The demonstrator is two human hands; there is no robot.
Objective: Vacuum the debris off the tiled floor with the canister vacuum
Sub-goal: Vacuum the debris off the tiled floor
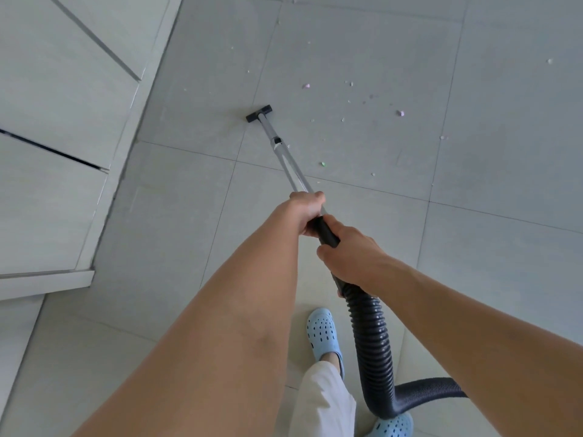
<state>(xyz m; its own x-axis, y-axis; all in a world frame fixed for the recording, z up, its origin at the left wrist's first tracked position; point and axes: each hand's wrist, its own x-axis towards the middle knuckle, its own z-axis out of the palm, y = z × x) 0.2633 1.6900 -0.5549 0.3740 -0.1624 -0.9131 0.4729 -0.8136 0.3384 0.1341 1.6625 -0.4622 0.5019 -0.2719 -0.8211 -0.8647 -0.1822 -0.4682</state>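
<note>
From my head camera, I grip the vacuum with both hands. My left hand (307,212) is wrapped around the metal wand (288,162) where it meets the black handle (326,231); my right hand (350,257) is closed around that handle just behind, where the ribbed hose (372,342) begins. The hose curves down past my blue clog (323,329) and off to the right. The wand slants away from my hands to the small black floor nozzle (258,113), which sits on the tiled floor (473,247) near the cabinet base. The debris (400,113), pale, pink and green bits, lies scattered to the right of the nozzle, well ahead of my hands.
</note>
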